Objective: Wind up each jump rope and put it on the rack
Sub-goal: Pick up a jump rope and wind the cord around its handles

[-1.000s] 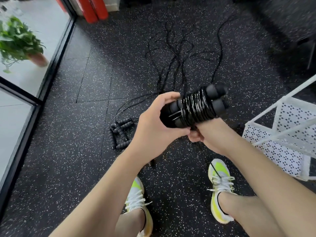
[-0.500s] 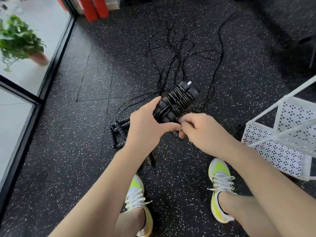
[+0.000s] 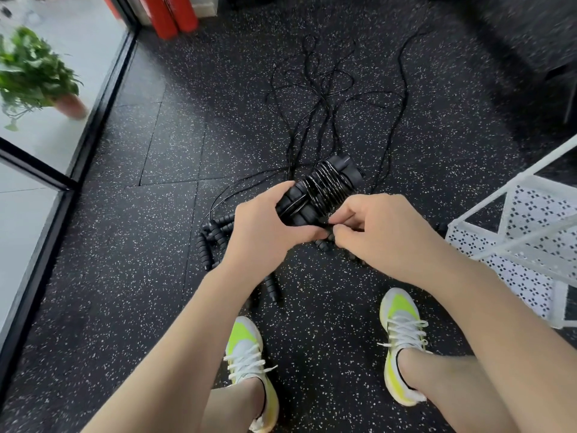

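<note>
Under me, black rubber floor (image 3: 134, 245), white-speckled, laid in tiles with visible seams. Left of the floor: dark-framed glass panel (image 3: 103, 98), daylight on pale paving beyond it, where a potted plant (image 3: 34, 79) stands. Red cylinders (image 3: 170, 14) stand at the floor's far edge.

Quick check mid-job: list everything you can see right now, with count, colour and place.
wound jump rope: one, black, held above the floor between both hands
loose jump ropes: several, count unclear, black, tangled on the floor ahead
foam handles: several, black, on the floor left of the hands
rack: one, white perforated metal, right edge
floor: black speckled rubber
potted plant: one, green, beyond the glass, upper left
red cylinders: two, top
shoes: two, white and yellow, bottom
left hand: grips the bundle
right hand: pinches the cord end
</note>
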### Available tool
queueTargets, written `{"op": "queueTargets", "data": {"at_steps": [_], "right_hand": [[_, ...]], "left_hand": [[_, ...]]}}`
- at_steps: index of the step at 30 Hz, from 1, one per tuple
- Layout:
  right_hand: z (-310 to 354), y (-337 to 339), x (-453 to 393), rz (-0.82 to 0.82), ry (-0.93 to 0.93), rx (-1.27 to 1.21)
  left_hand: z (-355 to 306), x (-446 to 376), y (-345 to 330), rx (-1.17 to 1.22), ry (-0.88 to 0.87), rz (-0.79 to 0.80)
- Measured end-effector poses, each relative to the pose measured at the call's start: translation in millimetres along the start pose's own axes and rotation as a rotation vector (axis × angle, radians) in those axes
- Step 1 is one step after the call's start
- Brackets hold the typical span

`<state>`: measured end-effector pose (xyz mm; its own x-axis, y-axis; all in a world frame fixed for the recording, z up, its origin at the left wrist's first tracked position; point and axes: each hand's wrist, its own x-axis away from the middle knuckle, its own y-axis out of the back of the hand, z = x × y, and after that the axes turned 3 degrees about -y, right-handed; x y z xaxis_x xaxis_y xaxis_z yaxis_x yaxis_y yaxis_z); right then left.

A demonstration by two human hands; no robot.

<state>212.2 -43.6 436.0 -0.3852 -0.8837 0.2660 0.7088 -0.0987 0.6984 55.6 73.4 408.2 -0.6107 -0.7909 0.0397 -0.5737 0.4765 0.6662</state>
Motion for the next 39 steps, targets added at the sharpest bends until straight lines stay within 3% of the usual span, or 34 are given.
{"op": "queueTargets", "data": {"at_steps": [9, 13, 16, 22, 25, 31, 37, 39], "right_hand": [[-5, 4, 0, 0.016, 0.022, -0.073], [-3, 3, 2, 0.088, 0.075, -0.081], [-3, 6, 2, 0.06, 0.128, -0.003], [-7, 18, -5, -0.179, 0.284, 0.248], [-14, 21, -10, -0.209, 0.396, 0.273], [-23, 33, -12, -0.067, 0.146, -0.091], [-38, 48, -17, 0.226, 0.047, -0.546], [-43, 44, -19, 0.215, 0.065, -0.596]], "left_hand": [[-1, 1, -5, 0.017, 0.01, -0.047], [1, 1, -13, -0.109, -0.035, -0.054], [4, 2, -16, -0.239, -0.096, 0.049], [0, 10, -18, -0.237, -0.185, 0.273], [-2, 12, -16, -0.2, -0.243, 0.313], [-11, 17, -7, -0.091, -0.249, 0.359], [-26, 22, 8, 0.155, -0.144, 0.352], [-30, 21, 12, 0.289, -0.103, 0.352]]}}
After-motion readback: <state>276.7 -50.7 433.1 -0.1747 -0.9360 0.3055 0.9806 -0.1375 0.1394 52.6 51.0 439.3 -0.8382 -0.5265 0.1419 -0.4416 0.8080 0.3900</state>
